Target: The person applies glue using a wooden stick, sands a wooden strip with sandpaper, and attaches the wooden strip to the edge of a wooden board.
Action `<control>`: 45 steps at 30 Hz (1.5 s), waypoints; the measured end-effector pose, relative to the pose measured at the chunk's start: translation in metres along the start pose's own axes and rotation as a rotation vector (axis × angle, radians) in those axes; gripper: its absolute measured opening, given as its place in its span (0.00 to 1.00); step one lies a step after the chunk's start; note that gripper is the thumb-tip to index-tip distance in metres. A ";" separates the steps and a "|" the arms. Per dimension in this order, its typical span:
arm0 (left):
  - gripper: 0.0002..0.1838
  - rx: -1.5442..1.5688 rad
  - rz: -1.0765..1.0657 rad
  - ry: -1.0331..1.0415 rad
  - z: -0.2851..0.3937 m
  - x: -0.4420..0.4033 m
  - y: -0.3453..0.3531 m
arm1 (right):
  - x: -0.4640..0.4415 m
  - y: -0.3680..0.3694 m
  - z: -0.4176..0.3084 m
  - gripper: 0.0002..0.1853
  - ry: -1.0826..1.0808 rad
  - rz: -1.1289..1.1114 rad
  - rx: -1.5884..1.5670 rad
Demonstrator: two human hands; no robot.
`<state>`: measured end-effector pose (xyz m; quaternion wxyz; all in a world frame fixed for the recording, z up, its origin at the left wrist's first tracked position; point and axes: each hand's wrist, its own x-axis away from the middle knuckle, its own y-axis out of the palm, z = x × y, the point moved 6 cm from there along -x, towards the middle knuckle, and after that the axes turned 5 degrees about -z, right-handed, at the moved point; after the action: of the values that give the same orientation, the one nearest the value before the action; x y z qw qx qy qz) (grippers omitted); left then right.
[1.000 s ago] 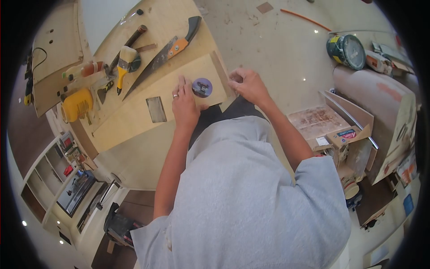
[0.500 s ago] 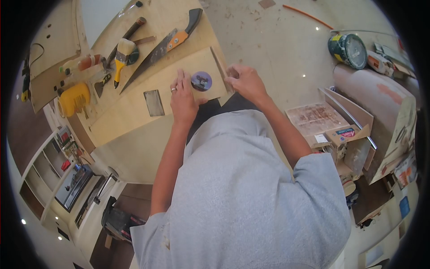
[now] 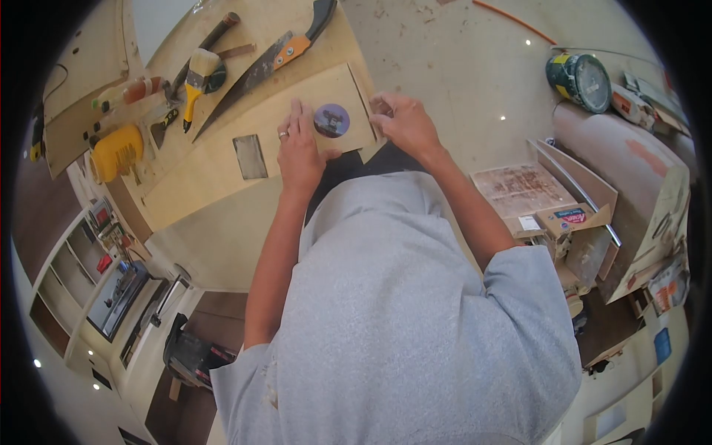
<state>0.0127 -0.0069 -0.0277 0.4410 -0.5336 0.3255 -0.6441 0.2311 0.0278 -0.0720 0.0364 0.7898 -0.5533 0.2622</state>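
Observation:
A pale wooden panel (image 3: 337, 89) lies on the light wooden bench in front of me. My left hand (image 3: 300, 148) rests flat on it, fingers extended, a ring on one finger. Just right of those fingers is a round purple disc (image 3: 331, 121) with a dark picture on it. My right hand (image 3: 408, 127) is at the panel's right edge, its fingers curled and pinched together; whatever they may hold is hidden. Left of my left hand lies a small dark rectangular piece (image 3: 251, 157). Beyond the panel is a handsaw (image 3: 256, 87) with an orange and black handle.
A paintbrush (image 3: 196, 81), a hammer (image 3: 215, 38), a putty knife (image 3: 163, 127) and a yellow container (image 3: 117, 153) crowd the bench's left side. On the right are a paint bucket (image 3: 582, 81), a cardboard box (image 3: 567, 216) and leaning boards. A black power tool (image 3: 194, 354) sits lower left.
The bench and its things appear slightly higher in view. My right hand stays beside the panel's edge, its fingers a little differently curled. My left hand keeps its place on the panel.

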 end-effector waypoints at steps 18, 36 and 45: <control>0.62 -0.002 -0.005 0.000 -0.003 0.000 0.002 | 0.001 0.003 -0.003 0.19 -0.014 -0.026 0.091; 0.72 0.040 0.124 0.143 0.034 0.014 0.005 | 0.000 0.003 -0.010 0.16 -0.051 0.015 0.127; 0.73 -0.014 0.146 0.098 0.045 0.010 0.014 | -0.002 0.003 -0.009 0.16 -0.031 -0.011 0.117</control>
<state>0.0588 -0.0196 -0.0262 0.4666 -0.4794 0.3894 -0.6332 0.2246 0.0320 -0.0656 -0.0171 0.7976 -0.5331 0.2817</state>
